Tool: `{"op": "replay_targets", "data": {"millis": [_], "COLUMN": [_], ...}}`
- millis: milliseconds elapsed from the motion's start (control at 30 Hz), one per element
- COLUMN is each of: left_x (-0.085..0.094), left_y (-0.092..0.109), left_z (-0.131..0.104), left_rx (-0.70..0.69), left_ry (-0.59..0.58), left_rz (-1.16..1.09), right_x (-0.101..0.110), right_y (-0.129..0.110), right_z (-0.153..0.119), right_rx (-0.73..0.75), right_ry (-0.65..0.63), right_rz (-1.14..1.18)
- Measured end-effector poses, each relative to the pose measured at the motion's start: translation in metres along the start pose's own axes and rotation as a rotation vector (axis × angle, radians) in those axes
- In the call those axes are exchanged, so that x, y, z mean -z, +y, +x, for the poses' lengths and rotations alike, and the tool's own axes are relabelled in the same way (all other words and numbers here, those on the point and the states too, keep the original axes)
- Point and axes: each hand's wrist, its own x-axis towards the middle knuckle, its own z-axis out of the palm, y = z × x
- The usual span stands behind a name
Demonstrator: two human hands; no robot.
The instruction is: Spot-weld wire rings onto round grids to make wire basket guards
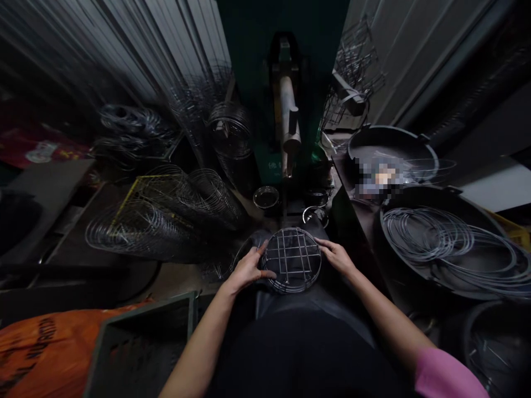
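A round wire rack [293,258], with crossed wires inside a ring of several stacked hoops, is held in front of my lap. My left hand [249,268] grips its left rim, thumb along the near side. On the upper right rim, my right hand [335,255] pinches the ring between thumb and fingers. Beyond the rack stands a dark green machine with a pale metal arm [287,110] that points toward me. Two small round containers, one dark bowl [266,197] and one bright-rimmed bowl [315,216], sit below that arm.
Stacks of wire rings [133,226] stand on the left. A wide black pan [385,221] with coiled wire hoops [431,235] is at right, another pan [392,132] behind it. Near left are a green crate [145,315] and an orange sack [53,348].
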Motion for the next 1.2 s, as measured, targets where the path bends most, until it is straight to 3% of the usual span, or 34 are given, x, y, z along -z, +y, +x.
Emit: {"op": "replay_targets", "data": {"millis": [100,200,300,367,433,500,600,800,1000,1200], "left_x": [-0.003,0.005,0.033,0.058,0.076,0.082,0.068,0.028,0.018,0.024], "left_y": [-0.003,-0.005,0.005,0.021,0.043,0.066,0.093,0.103,0.106,0.107], "left_z": [0.0,-0.005,-0.015,-0.022,-0.025,-0.025,-0.021,-0.018,-0.022,-0.027], "left_rx": [-0.015,-0.015,-0.001,-0.092,-0.213,-0.282,-0.271,-0.175,-0.218,-0.271], "left_ry": [0.026,0.159,0.533,0.777,0.882,0.861,0.744,0.586,0.491,0.431], "left_rz": [-0.009,-0.278,-0.664,-0.94,-1.209,-1.44,-1.698,-1.922,-1.884,-1.573], "right_x": [0.002,0.009,0.021,0.025,0.022,0.011,-0.011,-0.038,-0.045,-0.025], "right_y": [0.001,-0.003,-0.02,-0.04,-0.063,-0.083,-0.101,-0.107,-0.106,-0.104], "right_z": [0.002,-0.001,-0.012,-0.022,-0.03,-0.036,-0.039,-0.039,-0.035,-0.026], "right_rx": [0.003,-0.014,-0.038,-0.008,0.049,0.094,0.115,0.095,0.097,0.11], "right_ry": [-0.027,-0.006,0.131,0.164,0.096,-0.029,-0.149,-0.047,0.122,0.166], "right_rz": [0.001,0.005,0.027,0.051,0.068,0.076,0.093,0.22,0.367,0.434]}}
